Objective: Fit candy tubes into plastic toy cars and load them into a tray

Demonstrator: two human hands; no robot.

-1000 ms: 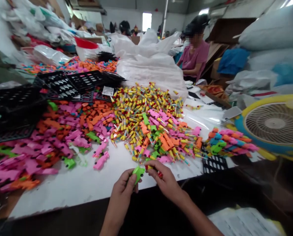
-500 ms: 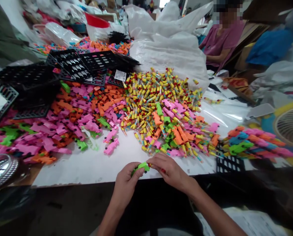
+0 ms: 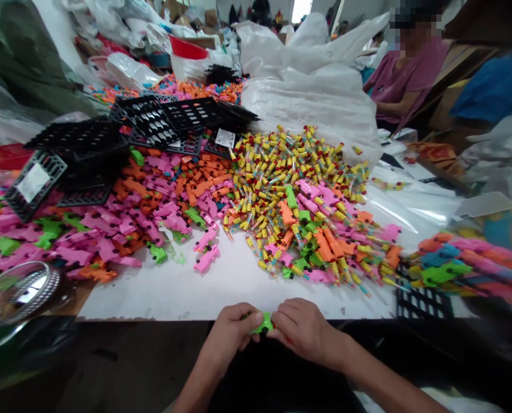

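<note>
My left hand (image 3: 234,330) is closed round a small green toy car (image 3: 263,324), pinching it between thumb and fingers just off the table's front edge. Against the car's right end, my right hand (image 3: 301,330) is closed on a small red-capped tube (image 3: 289,339). Its fingers hide most of the tube, so I cannot tell how far it sits in the car. Beyond my hands lies a heap of yellow-labelled clear tubes (image 3: 260,172) with red caps. Pink toy cars (image 3: 207,259) and orange and green ones are piled on the left.
Black plastic trays (image 3: 77,137) are stacked on the left pile. More cars with tubes in them (image 3: 457,261) lie at the right, by another black tray (image 3: 423,301). A glass-like bowl (image 3: 21,289) stands at the left corner. A person in pink (image 3: 410,80) sits behind.
Both hands have come down and slightly right in the picture with the car and tube, closer together. The red-and-yellow tube end is now more covered by my right fingers. The view has shifted.
</note>
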